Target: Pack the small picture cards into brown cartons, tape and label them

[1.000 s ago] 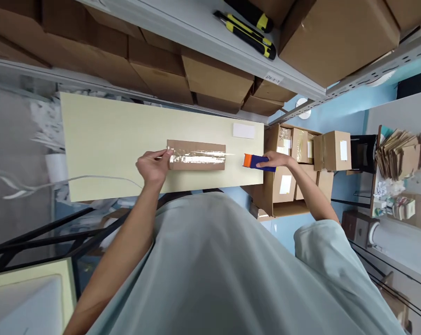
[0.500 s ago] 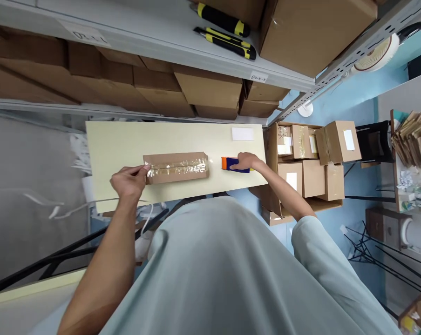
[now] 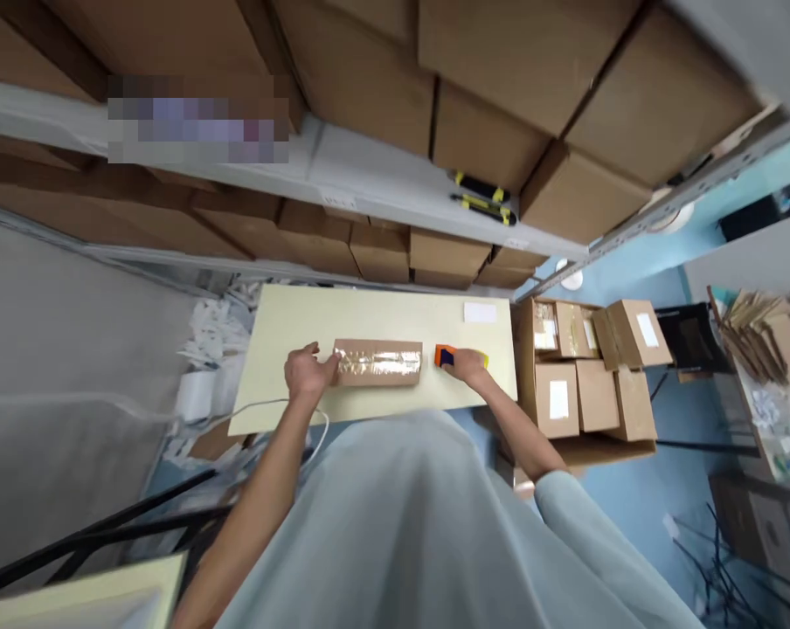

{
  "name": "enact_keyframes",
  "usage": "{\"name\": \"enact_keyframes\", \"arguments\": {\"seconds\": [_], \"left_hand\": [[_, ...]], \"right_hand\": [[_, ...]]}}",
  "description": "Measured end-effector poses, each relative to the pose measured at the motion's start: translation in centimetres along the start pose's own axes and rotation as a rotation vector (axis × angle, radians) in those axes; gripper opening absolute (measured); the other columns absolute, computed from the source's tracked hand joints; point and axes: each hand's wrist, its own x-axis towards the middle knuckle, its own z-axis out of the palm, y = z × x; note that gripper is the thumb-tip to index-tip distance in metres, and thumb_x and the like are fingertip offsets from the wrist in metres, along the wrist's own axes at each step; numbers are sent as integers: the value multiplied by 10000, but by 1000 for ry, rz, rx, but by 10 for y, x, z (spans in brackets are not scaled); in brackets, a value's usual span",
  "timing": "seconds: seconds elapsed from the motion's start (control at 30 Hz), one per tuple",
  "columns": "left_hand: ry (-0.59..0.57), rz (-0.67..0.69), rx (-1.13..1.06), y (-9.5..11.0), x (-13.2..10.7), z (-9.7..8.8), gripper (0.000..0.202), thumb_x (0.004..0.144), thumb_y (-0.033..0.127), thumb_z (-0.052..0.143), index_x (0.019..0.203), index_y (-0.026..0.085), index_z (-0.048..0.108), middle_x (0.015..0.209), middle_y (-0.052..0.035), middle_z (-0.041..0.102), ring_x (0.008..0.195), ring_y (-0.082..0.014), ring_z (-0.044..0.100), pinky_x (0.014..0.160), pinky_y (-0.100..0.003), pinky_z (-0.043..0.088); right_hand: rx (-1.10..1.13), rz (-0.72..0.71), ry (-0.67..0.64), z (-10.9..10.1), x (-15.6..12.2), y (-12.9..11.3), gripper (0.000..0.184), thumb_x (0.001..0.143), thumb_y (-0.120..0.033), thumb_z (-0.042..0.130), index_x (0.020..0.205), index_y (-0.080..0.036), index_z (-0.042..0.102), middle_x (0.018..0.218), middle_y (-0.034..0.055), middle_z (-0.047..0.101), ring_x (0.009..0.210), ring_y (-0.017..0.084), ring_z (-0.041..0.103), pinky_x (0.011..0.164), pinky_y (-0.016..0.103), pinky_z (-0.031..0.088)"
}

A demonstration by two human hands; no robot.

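A long, flat cardboard box [image 3: 377, 377] lies on the pale yellow table [image 3: 369, 311], with clear shiny tape running along its top. My left hand [image 3: 307, 374] is at the box's left end; its thumb reaches the box edge, and the index finger stands apart from the thumb. To the right of the box, my right hand [image 3: 466, 363] is wrapped over an orange and dark-blue tape dispenser [image 3: 443, 355] resting on the table. A bit of yellow shows beyond that hand, and most of the dispenser is hidden under the fingers.
A white label [image 3: 480, 313] lies at the table's back right. Box-filled shelves rise behind, with yellow-black utility knives [image 3: 483, 199] on one. A large open carton [image 3: 605, 452] of smaller boxes stands right. A white cable [image 3: 325, 430] crosses the table's front left.
The view has shifted, showing more of the shelves. My left thumb and finger have parted from their pinch on the box's left end. My right hand stays on the tape dispenser.
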Motion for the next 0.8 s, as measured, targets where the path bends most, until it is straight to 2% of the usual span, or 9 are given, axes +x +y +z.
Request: {"name": "enact_keyframes", "arguments": {"seconds": [0.07, 0.17, 0.27, 0.33, 0.43, 0.5, 0.57, 0.67, 0.8], "left_hand": [[101, 128, -99, 30, 5, -5, 438, 859, 284, 683, 1259, 136, 781, 1201, -168, 755, 1013, -326, 739, 1069, -516, 583], [102, 404, -329, 103, 14, -15, 408, 929, 237, 572, 1275, 194, 784, 1272, -126, 743, 913, -253, 734, 1021, -438, 607], [108, 702, -439, 187, 26, -35, 408, 963, 195, 521, 1258, 238, 800, 1244, -92, 750, 1075, -255, 736, 1038, -383, 594], [134, 829, -458, 235, 36, -51, 422, 960, 152, 492, 1228, 237, 807, 1211, -91, 750, 1144, -260, 722, 1077, -385, 578], [162, 897, -449, 283, 51, -74, 436, 919, 98, 476, 1161, 229, 814, 1176, -97, 752, 1170, -273, 710, 1109, -411, 564], [166, 892, -451, 298, 59, -86, 433, 897, 90, 486, 1143, 228, 815, 1179, -102, 761, 1163, -283, 712, 1100, -421, 570], [169, 876, -470, 302, 64, -95, 426, 889, 100, 500, 1144, 228, 817, 1193, -107, 772, 1156, -289, 719, 1090, -423, 578], [179, 844, -502, 291, 65, -103, 422, 888, 121, 513, 1159, 227, 820, 1193, -104, 782, 1124, -288, 732, 1089, -426, 584], [187, 778, -520, 263, 63, -108, 417, 880, 129, 525, 1154, 226, 824, 1162, -92, 784, 1014, -267, 743, 1046, -410, 594]], "right_hand": [[52, -7, 82, -30, -6, 7, 410, 1056, -566, 635, 1189, -214, 798, 1197, 172, 843, 1112, 346, 815, 850, 383, 605], [175, -92, 317, -93, -5, 4, 439, 1060, -573, 602, 1232, -194, 740, 1143, 162, 835, 1077, 338, 810, 836, 357, 580], [216, -268, 537, -167, 1, -17, 435, 1027, -455, 635, 1353, -167, 643, 1176, 168, 817, 1102, 349, 788, 852, 361, 569], [191, -399, 622, -214, 5, -35, 451, 1022, -400, 627, 1391, -142, 597, 1233, 181, 798, 1138, 350, 766, 896, 370, 568], [74, -502, 674, -273, 14, -63, 436, 1044, -352, 591, 1409, -115, 569, 1297, 197, 774, 1212, 343, 736, 1006, 388, 550], [-17, -490, 666, -301, 21, -80, 430, 1054, -319, 580, 1433, -117, 558, 1349, 199, 761, 1268, 332, 719, 1072, 388, 531], [-74, -457, 644, -318, 29, -95, 409, 1051, -293, 595, 1427, -135, 579, 1376, 185, 759, 1304, 319, 711, 1115, 382, 516], [-105, -422, 612, -329, 41, -112, 337, 1022, -259, 651, 1345, -163, 654, 1316, 150, 793, 1288, 310, 725, 1142, 384, 512], [-111, -377, 593, -329, 56, -122, 313, 1001, -243, 693, 1306, -173, 699, 1310, 139, 801, 1264, 296, 736, 1142, 379, 525]]}}
